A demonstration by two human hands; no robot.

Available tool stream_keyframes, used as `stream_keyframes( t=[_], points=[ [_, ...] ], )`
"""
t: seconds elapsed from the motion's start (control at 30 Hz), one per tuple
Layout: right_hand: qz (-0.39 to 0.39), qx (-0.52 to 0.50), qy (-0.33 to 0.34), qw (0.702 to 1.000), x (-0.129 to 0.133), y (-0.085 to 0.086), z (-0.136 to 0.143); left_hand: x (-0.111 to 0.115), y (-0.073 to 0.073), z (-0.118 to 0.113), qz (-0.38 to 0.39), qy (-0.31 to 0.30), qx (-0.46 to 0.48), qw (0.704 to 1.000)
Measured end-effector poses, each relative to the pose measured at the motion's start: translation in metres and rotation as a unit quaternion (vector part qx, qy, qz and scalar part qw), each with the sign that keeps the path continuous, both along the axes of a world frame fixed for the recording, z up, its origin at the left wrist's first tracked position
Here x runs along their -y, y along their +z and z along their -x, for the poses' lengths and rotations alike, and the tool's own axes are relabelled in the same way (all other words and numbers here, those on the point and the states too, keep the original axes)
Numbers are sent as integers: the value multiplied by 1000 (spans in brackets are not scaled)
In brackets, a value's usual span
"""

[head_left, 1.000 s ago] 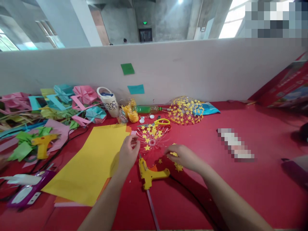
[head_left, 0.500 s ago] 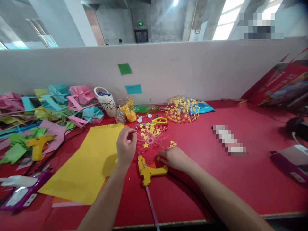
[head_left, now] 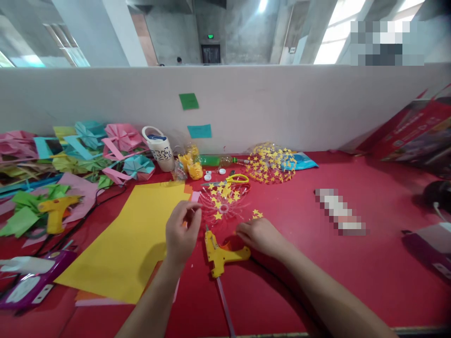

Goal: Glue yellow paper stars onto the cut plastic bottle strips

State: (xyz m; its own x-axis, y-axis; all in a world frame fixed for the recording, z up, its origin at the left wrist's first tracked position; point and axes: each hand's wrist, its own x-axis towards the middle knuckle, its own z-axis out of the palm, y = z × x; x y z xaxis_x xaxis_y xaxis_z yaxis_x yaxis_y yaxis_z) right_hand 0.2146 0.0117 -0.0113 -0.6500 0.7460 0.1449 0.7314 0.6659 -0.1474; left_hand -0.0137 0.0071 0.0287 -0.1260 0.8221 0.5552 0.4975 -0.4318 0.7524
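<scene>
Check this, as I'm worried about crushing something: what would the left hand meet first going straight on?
Probably the starred clear plastic piece, just beyond the left hand, though the hand's height is unclear.

Both forearms reach in from the near side. The left hand is raised, fingers curled toward thumb; the right hand is lower, palm down, fingers bent together.

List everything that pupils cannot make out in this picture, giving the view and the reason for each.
All in the head view:
- What the right hand may pinch: its curled fingers hide it.
- Whether the left hand holds something small: its fingers hide it.
- The light strip at right: pixelated.
- The lettering on the white cup: too small.
- The red bag's far end: cut off by the right edge.
</scene>
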Motion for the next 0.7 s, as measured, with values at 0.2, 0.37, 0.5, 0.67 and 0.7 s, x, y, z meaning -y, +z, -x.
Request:
stream_keyframes(
  t=[0.2, 0.37, 0.5, 0.67, 0.7],
  points=[
    [-88, -208, -7, 974, 14, 19, 8, 31, 1, -23, 160, -146, -116, 969],
    [-88, -244, 9, 966, 23, 23, 15, 28, -8, -39, 153, -162, -53, 973],
    [3, -300, -34, 953, 25, 25, 15, 27, -7, -42, 147, -171, -55, 973],
    [121, -369, -83, 918, 22, 27, 18, 27, -7, -41, 105, -181, -93, 973],
    [121, -372, -85, 916, 22, 27, 18, 26, -8, -40, 101, -178, -99, 974]
  ],
)
